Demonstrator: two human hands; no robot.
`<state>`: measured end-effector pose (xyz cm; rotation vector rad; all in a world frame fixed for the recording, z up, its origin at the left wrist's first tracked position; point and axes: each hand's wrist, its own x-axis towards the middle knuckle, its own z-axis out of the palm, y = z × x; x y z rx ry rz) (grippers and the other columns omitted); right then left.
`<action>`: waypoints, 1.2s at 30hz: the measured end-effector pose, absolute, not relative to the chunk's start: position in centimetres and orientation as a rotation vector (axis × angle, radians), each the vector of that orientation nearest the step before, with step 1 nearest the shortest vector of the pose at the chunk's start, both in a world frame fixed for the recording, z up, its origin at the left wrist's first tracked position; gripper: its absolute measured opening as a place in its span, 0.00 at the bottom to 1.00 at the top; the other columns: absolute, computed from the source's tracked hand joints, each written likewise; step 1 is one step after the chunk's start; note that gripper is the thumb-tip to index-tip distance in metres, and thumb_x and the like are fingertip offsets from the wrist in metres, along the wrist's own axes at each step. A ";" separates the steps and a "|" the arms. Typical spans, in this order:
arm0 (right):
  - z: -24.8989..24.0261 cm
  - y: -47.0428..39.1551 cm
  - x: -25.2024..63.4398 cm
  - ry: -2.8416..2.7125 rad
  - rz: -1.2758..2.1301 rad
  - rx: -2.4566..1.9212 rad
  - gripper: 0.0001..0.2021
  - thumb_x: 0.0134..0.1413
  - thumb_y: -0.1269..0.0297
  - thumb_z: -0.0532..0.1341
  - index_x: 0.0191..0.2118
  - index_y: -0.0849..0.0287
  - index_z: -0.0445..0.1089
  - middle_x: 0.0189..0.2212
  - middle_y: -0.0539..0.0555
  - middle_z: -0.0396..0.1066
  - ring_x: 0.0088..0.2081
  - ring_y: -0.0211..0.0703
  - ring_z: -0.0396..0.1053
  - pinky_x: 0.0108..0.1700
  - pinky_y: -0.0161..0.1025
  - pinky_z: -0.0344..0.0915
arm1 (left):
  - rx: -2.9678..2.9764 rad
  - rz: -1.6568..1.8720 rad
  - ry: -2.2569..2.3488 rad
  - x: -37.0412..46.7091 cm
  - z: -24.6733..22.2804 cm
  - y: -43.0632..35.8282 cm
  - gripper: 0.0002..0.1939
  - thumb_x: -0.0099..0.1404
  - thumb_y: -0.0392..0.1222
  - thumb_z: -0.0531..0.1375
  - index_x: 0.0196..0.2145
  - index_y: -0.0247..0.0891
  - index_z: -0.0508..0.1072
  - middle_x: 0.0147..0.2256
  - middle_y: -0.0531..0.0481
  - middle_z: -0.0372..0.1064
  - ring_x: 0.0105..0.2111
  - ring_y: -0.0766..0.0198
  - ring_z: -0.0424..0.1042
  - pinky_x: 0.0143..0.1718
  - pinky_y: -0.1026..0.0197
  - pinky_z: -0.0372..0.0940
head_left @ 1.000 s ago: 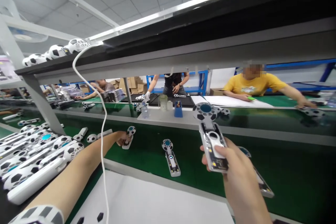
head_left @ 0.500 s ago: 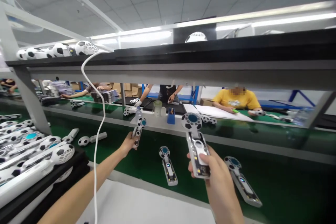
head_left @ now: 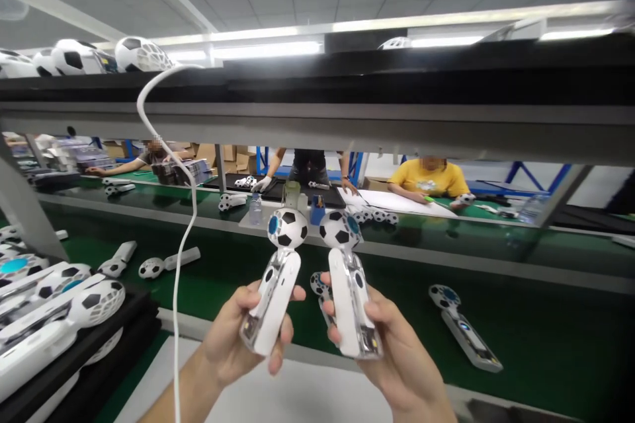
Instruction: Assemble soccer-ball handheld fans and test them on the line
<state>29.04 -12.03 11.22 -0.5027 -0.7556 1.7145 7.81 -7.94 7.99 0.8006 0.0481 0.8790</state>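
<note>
My left hand is closed round the white handle of a football-patterned device, its ball head up and a blue disc facing left. Closed on a second such device is my right hand; that blue disc faces right. The two devices stand side by side, apart, leaning away from each other at the base. Behind the right one, a further device lies partly hidden on the green belt. Another device lies to the right, face up.
A stack of trays with many devices is at the left. A white cable hangs in front. Above runs a black shelf with football heads. White paper lies below my hands. Several people sit or stand across the belt.
My left hand has come back from the far side of the belt with its device, now beside the right one. My right hand has turned its device so its white side shows. The view has shifted slightly.
</note>
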 end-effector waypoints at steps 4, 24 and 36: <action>11.0 -11.9 28.0 -0.932 1.614 -0.605 0.20 0.52 0.64 0.64 0.51 0.61 0.69 0.36 0.61 0.79 0.31 0.48 0.78 0.34 0.40 0.73 | 0.963 0.993 0.167 7.2 8.4 -8.6 0.18 0.64 0.39 0.60 0.52 0.38 0.67 0.53 0.37 0.69 0.37 0.53 0.77 0.25 0.58 0.73; 8.7 -11.3 24.5 -1.166 1.217 -0.895 0.37 0.56 0.60 0.63 0.68 0.51 0.47 0.38 0.55 0.73 0.37 0.48 0.71 0.35 0.42 0.70 | 0.996 1.044 0.408 6.2 8.7 -8.1 0.39 0.61 0.35 0.64 0.62 0.52 0.48 0.49 0.43 0.67 0.35 0.58 0.74 0.32 0.53 0.73; 9.0 -10.8 24.6 -1.128 1.243 -0.921 0.41 0.53 0.63 0.65 0.69 0.48 0.45 0.39 0.53 0.73 0.33 0.44 0.70 0.33 0.40 0.69 | 1.035 1.060 0.372 6.3 7.7 -7.4 0.40 0.60 0.35 0.66 0.62 0.52 0.50 0.52 0.42 0.67 0.35 0.58 0.76 0.32 0.55 0.72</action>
